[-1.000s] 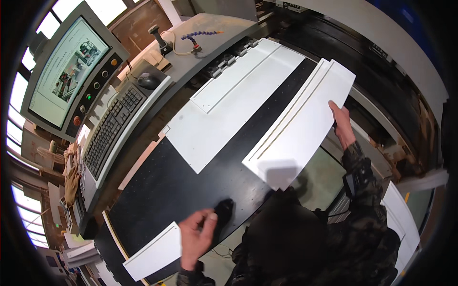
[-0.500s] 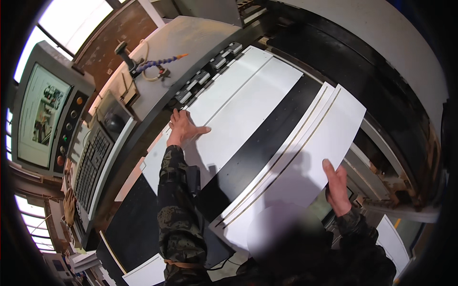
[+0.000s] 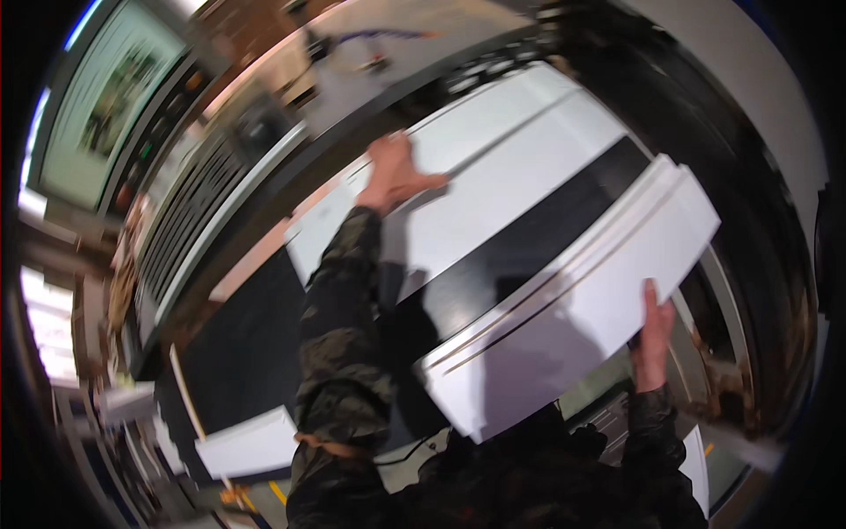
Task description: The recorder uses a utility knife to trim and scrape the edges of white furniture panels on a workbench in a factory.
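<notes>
A large white panel [image 3: 507, 163] with one groove lies on the black machine bed [image 3: 529, 234]. My left hand [image 3: 397, 176] rests on that panel near its left end, thumb stretched out to the side. Nearer to me is a second white panel [image 3: 577, 322] with two dark lengthwise grooves, tilted across the bed's near side. By its right-hand near edge my right hand [image 3: 652, 339] grips it, thumb on top and the other fingers hidden below. A strip of black bed shows between the two panels.
At the left stands a console with a lit screen [image 3: 119, 97] and a keyboard [image 3: 198, 203]. A blue hose [image 3: 383, 35] lies on the surface beyond. A white board [image 3: 251, 445] and a thin wooden strip [image 3: 188, 392] are at the lower left.
The whole view has swung, so panels and hands appear farther right, and the picture is blurred. My left hand stays on the far panel; my right hand keeps its hold on the grooved panel.
</notes>
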Available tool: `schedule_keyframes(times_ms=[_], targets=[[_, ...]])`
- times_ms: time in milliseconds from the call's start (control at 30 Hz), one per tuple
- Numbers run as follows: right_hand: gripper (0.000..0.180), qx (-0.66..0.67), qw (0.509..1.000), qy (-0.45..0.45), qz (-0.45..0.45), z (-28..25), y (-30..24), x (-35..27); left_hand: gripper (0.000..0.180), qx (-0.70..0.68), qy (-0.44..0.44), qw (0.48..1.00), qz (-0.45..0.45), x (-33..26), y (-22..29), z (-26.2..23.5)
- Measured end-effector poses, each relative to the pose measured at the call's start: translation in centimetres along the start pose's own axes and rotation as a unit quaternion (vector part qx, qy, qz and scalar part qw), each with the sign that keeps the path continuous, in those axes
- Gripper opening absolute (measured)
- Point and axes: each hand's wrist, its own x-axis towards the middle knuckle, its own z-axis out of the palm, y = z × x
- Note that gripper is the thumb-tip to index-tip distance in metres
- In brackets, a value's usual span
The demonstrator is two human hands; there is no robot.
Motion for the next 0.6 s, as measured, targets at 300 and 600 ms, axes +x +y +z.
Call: schedule_keyframes(times_ms=[300, 600], targets=[[0.052, -0.010, 0.997, 0.034, -0.067, -4.7, 1.0, 3.1, 0.079, -0.026, -0.029, 0.999, -0.023, -29.7, -3.1, -21.3], [0.043, 0.012, 0.993, 0.009, -0.113, -4.3, -1.5, 6.2, 0.111, -0.051, -0.153, 0.921, -0.354, -67.2, -8.5, -34.7]])
